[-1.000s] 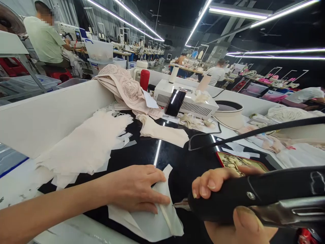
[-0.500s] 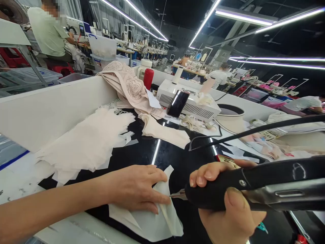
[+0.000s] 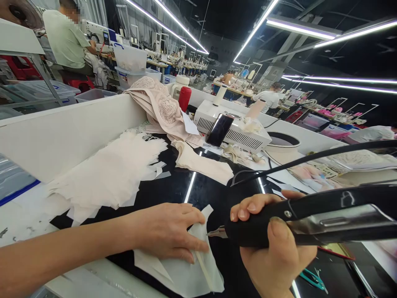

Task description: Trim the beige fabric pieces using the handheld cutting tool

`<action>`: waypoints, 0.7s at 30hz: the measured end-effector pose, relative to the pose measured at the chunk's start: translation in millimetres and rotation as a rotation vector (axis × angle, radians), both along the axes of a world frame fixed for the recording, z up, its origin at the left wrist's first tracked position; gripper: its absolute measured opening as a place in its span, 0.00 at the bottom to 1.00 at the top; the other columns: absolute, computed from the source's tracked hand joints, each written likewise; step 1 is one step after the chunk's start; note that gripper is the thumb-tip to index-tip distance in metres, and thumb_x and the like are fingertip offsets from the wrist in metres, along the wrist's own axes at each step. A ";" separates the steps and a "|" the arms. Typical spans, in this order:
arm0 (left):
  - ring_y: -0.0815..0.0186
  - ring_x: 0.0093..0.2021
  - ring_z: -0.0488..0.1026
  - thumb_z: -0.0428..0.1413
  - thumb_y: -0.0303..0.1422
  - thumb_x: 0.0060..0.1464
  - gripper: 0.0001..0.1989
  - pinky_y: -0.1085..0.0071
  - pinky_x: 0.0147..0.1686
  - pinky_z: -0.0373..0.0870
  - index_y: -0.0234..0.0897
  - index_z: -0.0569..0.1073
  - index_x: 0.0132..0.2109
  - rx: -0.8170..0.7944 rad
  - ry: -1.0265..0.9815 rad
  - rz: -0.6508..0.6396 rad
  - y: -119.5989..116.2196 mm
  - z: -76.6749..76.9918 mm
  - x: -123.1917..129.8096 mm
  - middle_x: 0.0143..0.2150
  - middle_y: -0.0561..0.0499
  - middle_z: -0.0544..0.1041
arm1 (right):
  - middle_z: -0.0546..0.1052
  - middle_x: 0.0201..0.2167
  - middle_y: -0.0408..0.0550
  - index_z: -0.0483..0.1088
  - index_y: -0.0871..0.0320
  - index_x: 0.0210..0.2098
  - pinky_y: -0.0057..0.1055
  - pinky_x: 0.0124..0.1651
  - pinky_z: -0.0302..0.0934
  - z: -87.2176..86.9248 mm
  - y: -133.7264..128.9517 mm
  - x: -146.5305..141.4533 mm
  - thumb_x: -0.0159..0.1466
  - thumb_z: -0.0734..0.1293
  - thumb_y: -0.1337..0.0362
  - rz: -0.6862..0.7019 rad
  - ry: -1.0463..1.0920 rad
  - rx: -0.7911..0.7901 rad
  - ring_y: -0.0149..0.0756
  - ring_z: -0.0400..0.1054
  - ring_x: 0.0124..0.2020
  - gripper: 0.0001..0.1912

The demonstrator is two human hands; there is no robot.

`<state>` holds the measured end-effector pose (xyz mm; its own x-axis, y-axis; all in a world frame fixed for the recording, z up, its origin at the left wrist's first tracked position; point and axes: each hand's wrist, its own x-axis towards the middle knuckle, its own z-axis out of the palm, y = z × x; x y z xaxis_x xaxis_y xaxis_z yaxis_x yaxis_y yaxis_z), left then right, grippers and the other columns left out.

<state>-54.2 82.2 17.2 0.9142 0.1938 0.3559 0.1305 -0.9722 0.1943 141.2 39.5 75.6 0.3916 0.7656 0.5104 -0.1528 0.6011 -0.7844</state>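
My left hand lies flat with fingers spread on a pale, thin fabric piece, pressing it against the shiny black work surface. A narrow cream strip runs along the fabric below my fingertips. My right hand is wrapped round a black glue gun with a silver lever, its thumb by the lever. Its pointed metal nozzle faces left, close to the fabric's right edge and my left index finger. Whether the tip touches the fabric, I cannot tell.
A spread pile of pale fabric pieces lies left. Behind are a folded cream stack, lace-trimmed pieces, a phone against a white machine and a red bottle. Teal snips lie lower right. A black cable crosses right.
My right hand and the glue gun have shifted slightly up and left, the nozzle tip rising a little. More of the teal snips shows. My left hand stays on the fabric.
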 end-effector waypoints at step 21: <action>0.59 0.50 0.76 0.60 0.42 0.70 0.20 0.68 0.47 0.75 0.44 0.73 0.64 0.031 0.056 0.163 -2.1 -6.5 5.2 0.55 0.45 0.76 | 0.78 0.33 0.39 0.68 0.50 0.52 0.37 0.35 0.74 -6.2 6.3 27.2 0.62 0.77 0.60 -0.080 -0.031 -0.043 0.35 0.73 0.30 0.21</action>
